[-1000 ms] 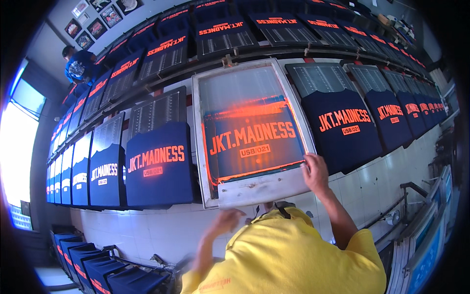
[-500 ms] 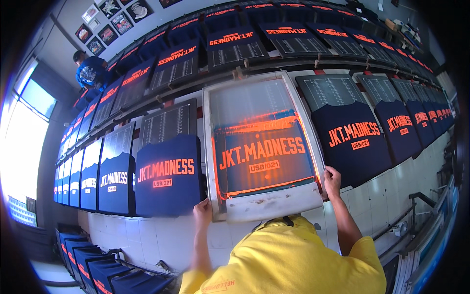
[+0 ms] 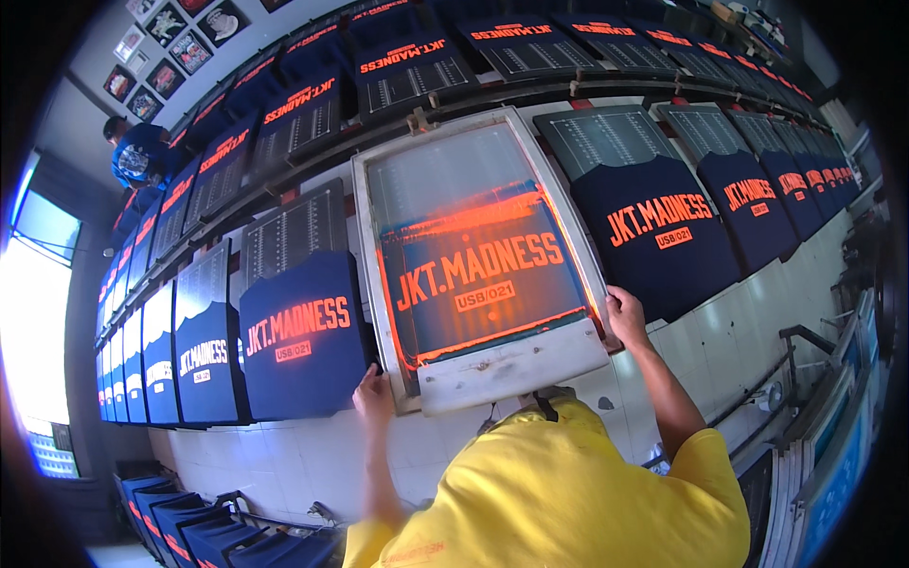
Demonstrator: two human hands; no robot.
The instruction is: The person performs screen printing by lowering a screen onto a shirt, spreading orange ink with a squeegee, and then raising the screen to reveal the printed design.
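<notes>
A pale, rectangular mesh-covered frame (image 3: 367,222) was held.
Its lower-left edge was pinched by the left hand (image 3: 373,393), its right by the right hand (image 3: 626,318).

- Left hand (image 3: 373,393) here, fingers curled into a grip!
- Right hand (image 3: 626,319) set higher, fingers bent!
- Left forearm (image 3: 380,469) stands almost upright!
- And there's the right forearm (image 3: 665,390), leaning inward on a slant!
</notes>
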